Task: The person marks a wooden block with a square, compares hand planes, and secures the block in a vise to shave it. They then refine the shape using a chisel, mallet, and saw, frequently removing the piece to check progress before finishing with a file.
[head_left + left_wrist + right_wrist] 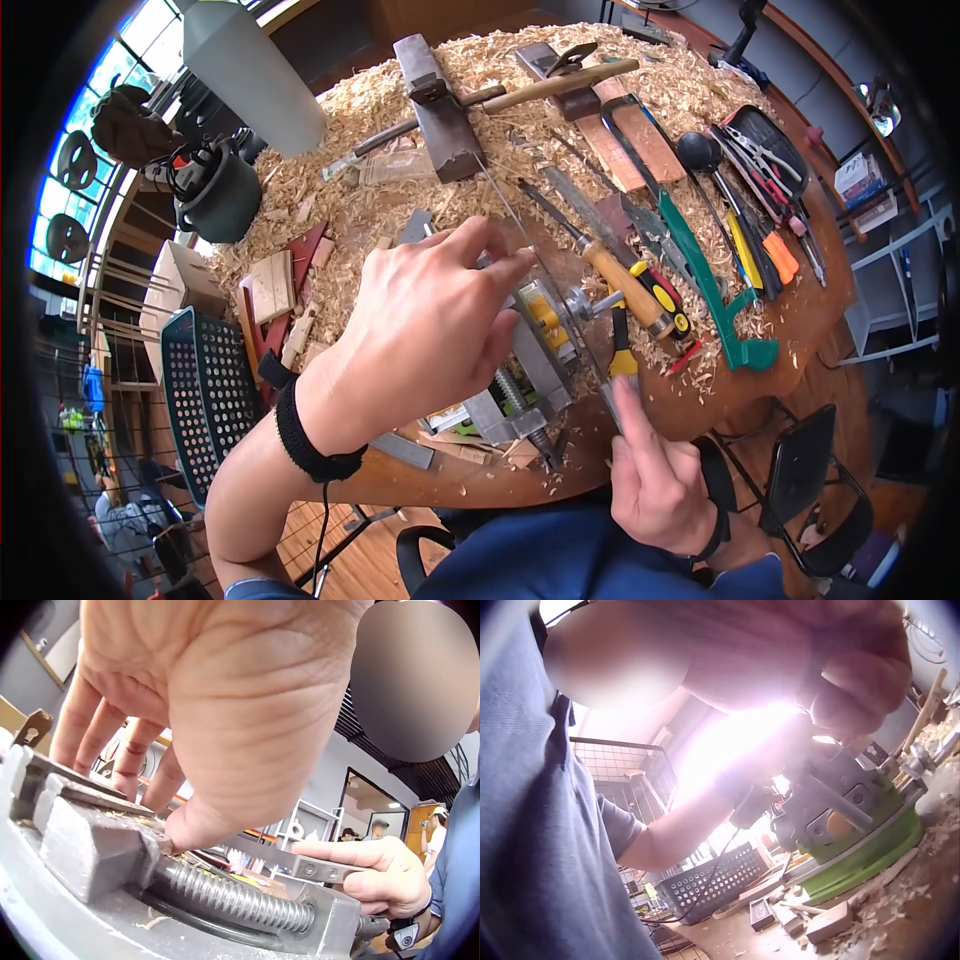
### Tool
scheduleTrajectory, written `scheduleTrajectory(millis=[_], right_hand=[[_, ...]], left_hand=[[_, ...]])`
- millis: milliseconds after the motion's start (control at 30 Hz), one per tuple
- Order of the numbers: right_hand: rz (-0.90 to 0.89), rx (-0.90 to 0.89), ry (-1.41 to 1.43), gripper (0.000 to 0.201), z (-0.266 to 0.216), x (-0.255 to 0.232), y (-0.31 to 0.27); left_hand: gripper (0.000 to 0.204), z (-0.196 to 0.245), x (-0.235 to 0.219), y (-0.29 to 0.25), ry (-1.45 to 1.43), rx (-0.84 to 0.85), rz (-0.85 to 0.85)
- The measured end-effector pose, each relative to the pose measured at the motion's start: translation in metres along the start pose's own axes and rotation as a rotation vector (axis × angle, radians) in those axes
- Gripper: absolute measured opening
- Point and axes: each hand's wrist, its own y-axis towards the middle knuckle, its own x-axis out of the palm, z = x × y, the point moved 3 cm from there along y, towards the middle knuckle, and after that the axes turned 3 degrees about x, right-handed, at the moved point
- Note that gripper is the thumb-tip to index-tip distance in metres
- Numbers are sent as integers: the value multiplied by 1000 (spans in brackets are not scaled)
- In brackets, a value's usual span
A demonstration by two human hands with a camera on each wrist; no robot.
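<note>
A long thin metal blade point(590, 350) runs from my right hand up past the vise, nearly edge-on in the head view. My right hand point(660, 480) pinches its near end, index finger stretched along it. Two round marks show on that metal end point(322, 870) in the left wrist view. Over the vise point(545, 390), my left hand point(430, 300) bends at the blade's middle, thumb on the near side and fingers on the far side. The thumb sits right at the vise jaw. A threaded screw point(232, 896) lies below it, and a green base point(862, 866) shows underneath.
Wood shavings point(350, 100) cover much of the table. Planes point(440, 120) lie at the back. A wooden-handled tool point(620, 285), a green-handled saw point(705, 280) and pliers point(760, 150) lie to the right. A perforated basket point(210, 390) and wood offcuts point(270, 285) are on the left.
</note>
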Motion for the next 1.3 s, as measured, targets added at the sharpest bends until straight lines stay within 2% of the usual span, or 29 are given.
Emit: scheduleTrajectory(millis=[200, 300, 433, 533, 567, 633, 733, 867, 933, 1100, 1167, 1300], right_hand=[[-4, 20, 41, 71, 16, 25, 53], [51, -6, 50, 69, 8, 16, 27], [-6, 7, 3, 63, 0, -1, -5], [7, -24, 1, 66, 1, 4, 12], [-33, 37, 54, 62, 3, 7, 19], [-10, 43, 57, 64, 11, 18, 34], [82, -10, 54, 76, 17, 24, 31], [38, 15, -20, 76, 11, 17, -5], [75, -6, -17, 78, 10, 14, -9], [83, -24, 30, 88, 21, 38, 24], [89, -30, 15, 87, 23, 33, 20], [42, 14, -13, 77, 14, 13, -11]], left_hand=[[43, 2, -1, 1, 13, 46, 21], [43, 2, 0, -1, 8, 19, 13], [43, 3, -1, 1, 0, -30, -26], [44, 2, 0, 1, -2, 0, -4], [44, 3, 1, 2, -1, 17, -14], [45, 4, -1, 3, 3, 16, 15], [45, 5, -2, 4, 15, -7, -17], [44, 9, -4, 6, 1, -49, -41], [43, 9, -2, 6, 0, -41, -34], [43, 10, -1, 8, 22, -13, -13], [43, 8, 0, 7, 28, 45, 27], [43, 8, -2, 6, 2, -43, -22]])
